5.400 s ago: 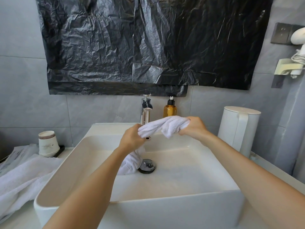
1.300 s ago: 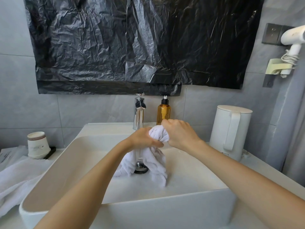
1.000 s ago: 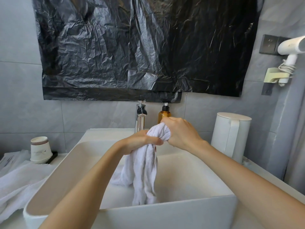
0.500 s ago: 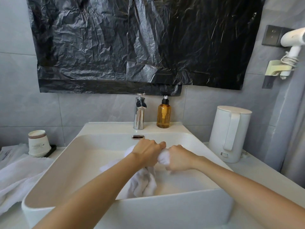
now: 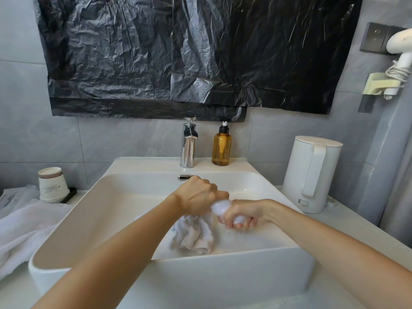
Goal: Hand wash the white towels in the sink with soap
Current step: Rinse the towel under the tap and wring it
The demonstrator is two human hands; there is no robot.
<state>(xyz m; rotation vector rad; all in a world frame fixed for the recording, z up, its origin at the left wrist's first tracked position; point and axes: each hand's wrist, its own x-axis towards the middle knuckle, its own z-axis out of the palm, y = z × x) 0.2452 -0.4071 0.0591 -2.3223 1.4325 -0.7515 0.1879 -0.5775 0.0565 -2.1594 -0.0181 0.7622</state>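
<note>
White towel (image 5: 194,235) is clamped in both fists low inside the sink (image 5: 66,221). The left hand (image 5: 198,197) and right hand (image 5: 240,216) sit close together, each curled tight round a twisted roll, with the loose end bunched on the basin floor. The step looks like wringing. The next move probably calls for a firmer counter-twist, then a regrip further along. The basin holds only this towel; whether water stands in it cannot be told. The amber soap bottle (image 5: 221,150) on the ledge looks nearly full. Another towel (image 5: 26,224) lies on the counter at left.
</note>
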